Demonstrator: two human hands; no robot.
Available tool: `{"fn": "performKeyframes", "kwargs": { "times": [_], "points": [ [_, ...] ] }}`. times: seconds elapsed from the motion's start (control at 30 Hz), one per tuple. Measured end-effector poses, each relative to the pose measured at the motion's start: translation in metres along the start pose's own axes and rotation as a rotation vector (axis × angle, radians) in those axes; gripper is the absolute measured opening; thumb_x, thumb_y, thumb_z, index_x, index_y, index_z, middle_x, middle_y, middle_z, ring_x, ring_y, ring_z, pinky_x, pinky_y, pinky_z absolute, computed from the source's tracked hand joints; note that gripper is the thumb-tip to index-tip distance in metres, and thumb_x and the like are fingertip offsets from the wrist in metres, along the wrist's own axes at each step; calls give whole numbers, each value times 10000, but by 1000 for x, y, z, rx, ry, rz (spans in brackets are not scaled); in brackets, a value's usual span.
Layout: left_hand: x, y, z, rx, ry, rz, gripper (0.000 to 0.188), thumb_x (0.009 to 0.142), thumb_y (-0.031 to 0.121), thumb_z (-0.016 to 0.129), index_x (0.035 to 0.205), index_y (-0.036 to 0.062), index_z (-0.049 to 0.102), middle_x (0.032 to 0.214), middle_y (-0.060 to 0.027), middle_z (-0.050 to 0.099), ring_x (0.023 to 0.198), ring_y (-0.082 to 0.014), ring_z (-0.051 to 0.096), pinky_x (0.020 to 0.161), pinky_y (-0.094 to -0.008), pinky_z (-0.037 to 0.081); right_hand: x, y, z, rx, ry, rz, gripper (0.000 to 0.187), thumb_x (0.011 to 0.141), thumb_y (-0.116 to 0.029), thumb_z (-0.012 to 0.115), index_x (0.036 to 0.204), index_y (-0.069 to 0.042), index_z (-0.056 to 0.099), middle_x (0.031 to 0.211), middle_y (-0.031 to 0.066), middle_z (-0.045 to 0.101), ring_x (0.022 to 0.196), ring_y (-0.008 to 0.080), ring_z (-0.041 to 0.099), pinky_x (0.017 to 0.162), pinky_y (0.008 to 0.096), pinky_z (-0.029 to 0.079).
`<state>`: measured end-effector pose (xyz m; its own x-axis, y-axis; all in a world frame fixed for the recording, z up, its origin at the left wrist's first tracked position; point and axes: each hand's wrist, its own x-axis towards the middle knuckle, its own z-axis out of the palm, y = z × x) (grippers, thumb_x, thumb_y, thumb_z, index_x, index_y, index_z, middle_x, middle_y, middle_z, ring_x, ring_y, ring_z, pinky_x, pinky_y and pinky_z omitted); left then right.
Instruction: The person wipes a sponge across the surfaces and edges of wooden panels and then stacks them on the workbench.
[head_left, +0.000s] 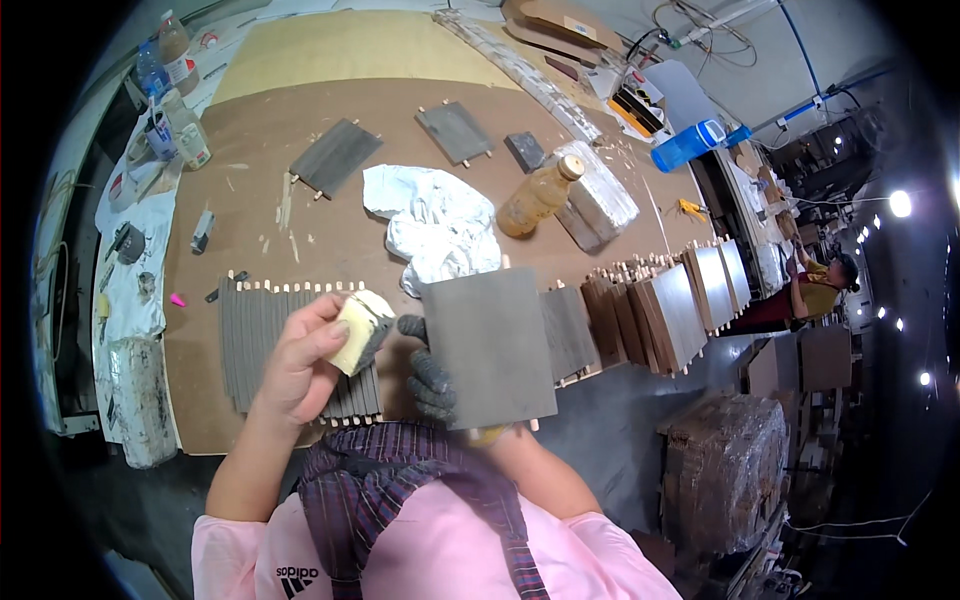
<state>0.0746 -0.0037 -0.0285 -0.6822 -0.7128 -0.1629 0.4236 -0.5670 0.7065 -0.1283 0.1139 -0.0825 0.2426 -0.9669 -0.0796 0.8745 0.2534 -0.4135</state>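
My left hand [303, 362], bare, pinches a pale yellow sponge [352, 340] whose edge is smeared dark grey. Close by, my right hand [432, 385] wears a dark grey glove. It grips a flat grey rectangular board [490, 345] by its left edge, face up toward me. Small wooden pegs stick out of the board's ends. The sponge and the board are apart. Beneath my left hand, a row of grey boards [262, 340] stands on edge, packed side by side. Another grey board [567, 335] shows to the right of the held one.
Brown boards [665, 315] stand in rows at the right. Beyond my hands lie a crumpled white cloth [435, 220], a bottle of amber liquid [535, 200], a wrapped block [600, 205] and two pegged boards [338, 157]. Bottles [183, 130] crowd the far left. Another person [815, 285] is at far right.
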Motion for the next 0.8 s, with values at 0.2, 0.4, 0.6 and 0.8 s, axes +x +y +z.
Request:
{"fn": "performKeyframes", "kwargs": {
  "times": [0.2, 0.4, 0.6, 0.8],
  "points": [
    [8, -14, -5, -125, -71, -133, 432, 925, 143, 650, 1277, -77, 534, 1198, -154, 652, 1105, -203, 642, 1014, -336, 493, 4, 25, 6, -679, 246, -133, 587, 1014, -425, 525, 1448, -42, 427, 1160, 97, 574, 1026, 207, 558, 859, 342, 472],
    [15, -13, -18, -52, -11, -93, 452, 937, 154, 642, 1286, -110, 530, 1216, -150, 658, 1117, -205, 654, 1021, -342, 502, 4, 9, 23, -1115, 259, -179, 637, 1018, -458, 527, 1487, -45, 401, 1333, 108, 555, 1215, 204, 533, 1042, 353, 442],
    [24, 2, -16, 67, -60, -122, 414, 925, 128, 644, 1248, -112, 548, 1237, -189, 648, 1112, -215, 661, 992, -314, 521, -9, -25, 43, -277, 372, 31, 658, 951, -420, 661, 1425, -1, 482, 1314, 129, 604, 1112, 200, 630, 959, 362, 534],
    [23, 20, 18, 376, 51, 277, 409, 839, 163, 740, 1159, -36, 583, 1296, -157, 573, 1204, -196, 566, 1065, -351, 440, -10, -24, 68, -966, 539, -52, 444, 870, -159, 778, 1244, 30, 631, 1086, 80, 720, 975, 147, 662, 851, 321, 551]
  ]
}}
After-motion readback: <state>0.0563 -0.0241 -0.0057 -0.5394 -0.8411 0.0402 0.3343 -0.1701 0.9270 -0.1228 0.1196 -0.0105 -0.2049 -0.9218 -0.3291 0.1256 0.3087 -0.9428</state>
